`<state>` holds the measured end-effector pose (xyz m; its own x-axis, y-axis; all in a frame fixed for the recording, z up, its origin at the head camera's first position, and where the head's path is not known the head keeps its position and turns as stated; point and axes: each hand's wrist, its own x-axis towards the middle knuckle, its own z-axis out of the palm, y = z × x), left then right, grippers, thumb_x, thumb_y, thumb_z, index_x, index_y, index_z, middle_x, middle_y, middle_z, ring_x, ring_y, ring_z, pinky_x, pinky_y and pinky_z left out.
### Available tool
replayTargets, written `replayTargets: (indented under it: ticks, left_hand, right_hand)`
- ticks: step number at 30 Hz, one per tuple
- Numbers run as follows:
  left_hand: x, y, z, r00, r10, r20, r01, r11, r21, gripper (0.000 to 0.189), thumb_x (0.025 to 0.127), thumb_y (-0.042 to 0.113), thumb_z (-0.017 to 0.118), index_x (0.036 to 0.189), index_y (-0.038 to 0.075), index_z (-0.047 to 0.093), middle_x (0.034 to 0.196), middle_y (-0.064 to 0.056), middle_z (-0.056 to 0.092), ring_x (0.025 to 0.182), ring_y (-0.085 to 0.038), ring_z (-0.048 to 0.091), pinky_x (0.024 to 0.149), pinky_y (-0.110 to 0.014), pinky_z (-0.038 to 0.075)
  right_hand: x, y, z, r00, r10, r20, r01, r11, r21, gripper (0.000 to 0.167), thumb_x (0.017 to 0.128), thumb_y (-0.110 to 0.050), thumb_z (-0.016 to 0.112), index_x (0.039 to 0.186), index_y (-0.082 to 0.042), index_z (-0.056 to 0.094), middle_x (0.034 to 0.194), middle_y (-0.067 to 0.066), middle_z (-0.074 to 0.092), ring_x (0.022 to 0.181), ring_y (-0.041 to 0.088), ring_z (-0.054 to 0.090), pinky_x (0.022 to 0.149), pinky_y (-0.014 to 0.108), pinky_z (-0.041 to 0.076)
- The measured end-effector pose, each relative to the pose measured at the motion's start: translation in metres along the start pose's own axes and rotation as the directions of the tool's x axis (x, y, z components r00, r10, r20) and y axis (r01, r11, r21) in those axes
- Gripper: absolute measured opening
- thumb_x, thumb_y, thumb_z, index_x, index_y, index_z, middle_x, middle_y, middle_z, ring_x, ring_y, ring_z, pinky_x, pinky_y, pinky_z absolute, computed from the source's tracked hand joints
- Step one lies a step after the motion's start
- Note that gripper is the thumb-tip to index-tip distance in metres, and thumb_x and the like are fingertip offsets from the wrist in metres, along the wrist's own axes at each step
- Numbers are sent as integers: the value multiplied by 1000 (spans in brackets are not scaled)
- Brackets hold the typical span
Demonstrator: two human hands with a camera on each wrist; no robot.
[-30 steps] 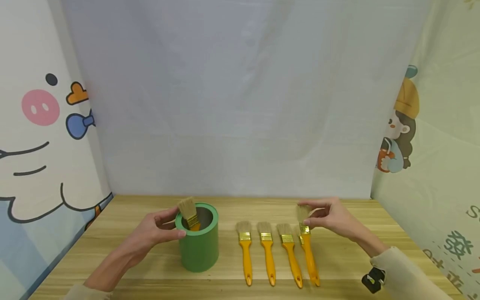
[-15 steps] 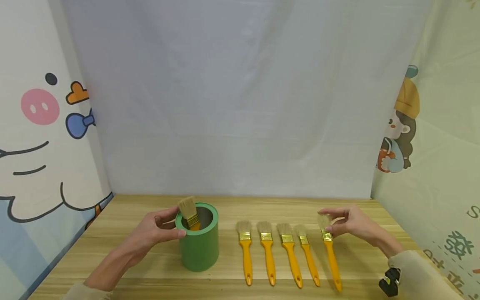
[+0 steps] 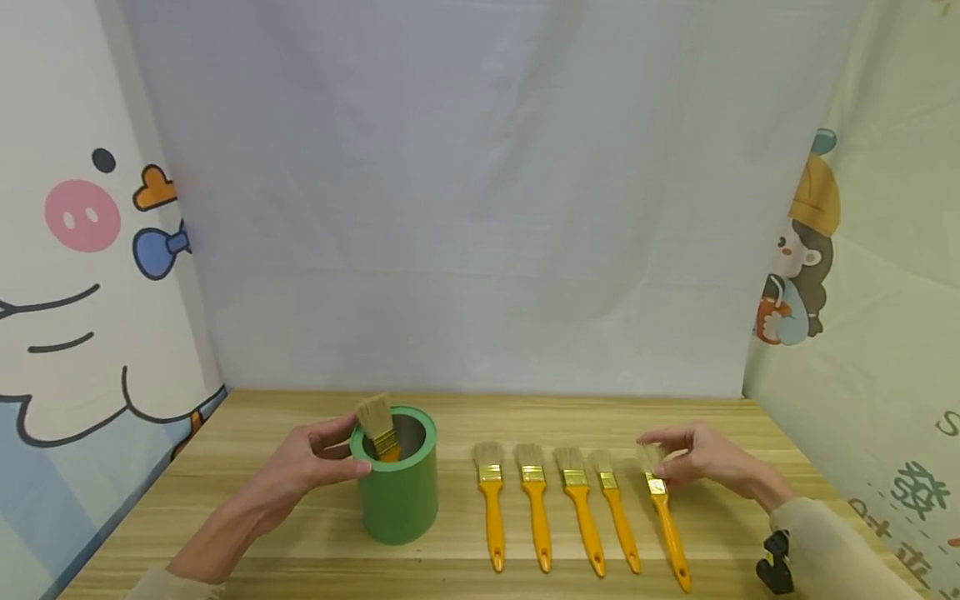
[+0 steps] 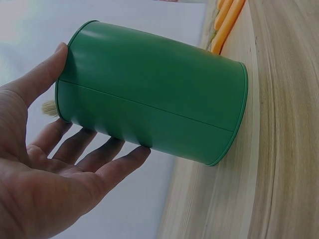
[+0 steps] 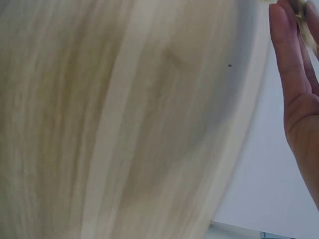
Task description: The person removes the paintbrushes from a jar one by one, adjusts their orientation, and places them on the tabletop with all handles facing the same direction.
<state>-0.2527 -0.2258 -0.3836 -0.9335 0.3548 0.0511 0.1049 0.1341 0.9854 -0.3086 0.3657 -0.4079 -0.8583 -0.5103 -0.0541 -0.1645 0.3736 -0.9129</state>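
A green can (image 3: 400,500) stands upright on the wooden table, and a paintbrush (image 3: 377,421) leans inside it with bristles up. My left hand (image 3: 311,458) holds the can near its rim; the left wrist view shows thumb and fingers around the green wall (image 4: 149,89). At the right, my right hand (image 3: 697,458) pinches a yellow-handled paintbrush (image 3: 669,533) by its bristles, its handle pointing toward me. In the right wrist view only part of that hand (image 5: 296,84) and a bit of bristle appear at the upper right edge.
Several yellow-handled paintbrushes, from the leftmost brush (image 3: 492,508) to a narrower brush (image 3: 618,512), lie in a row between can and right hand. A pale cloth backdrop (image 3: 480,250) hangs behind the table (image 3: 300,533), with printed cloths on both sides.
My right hand has moved right and a little toward me with its paintbrush, away from the narrower brush it had overlapped. The left hand and the can have stayed put.
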Motion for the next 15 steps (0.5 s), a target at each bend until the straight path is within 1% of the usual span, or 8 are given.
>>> replayTargets:
  ticks: [5,10,12,15]
  left_hand:
    - [0,0,-1,1000,0,0,0,1000,-2,89,94,16,81,164,0,30,168,-23,29,148,-47,37,112,-52,46]
    - [-1,1,0,1000,1,1,-1,1000,3,89,94,16,81,164,0,30,167,-23,30,147,-47,38,111,-52,46]
    - [-1,1,0,1000,1,3,-1,1000,6,89,94,17,82,165,0,30,167,-23,30,147,-47,38,111,-52,46]
    - [0,1,0,1000,-2,2,1,1000,11,89,94,17,82,165,0,30,167,-23,30,147,-47,38,112,-52,46]
  right_hand:
    - [5,8,-1,1000,5,19,-6,1000,9,59,95,-2,76,145,17,50,103,19,68,85,27,74,78,46,64]
    - [10,12,0,999,0,32,1,999,-36,58,97,-4,75,146,16,51,99,21,71,78,25,72,70,46,64]
    - [12,14,-1,999,-3,33,5,998,-62,58,97,-5,75,147,15,51,96,19,71,73,20,68,65,40,63]
    - [17,17,-2,999,-27,36,30,995,-94,57,98,-6,75,146,15,52,87,14,70,65,13,57,57,30,53]
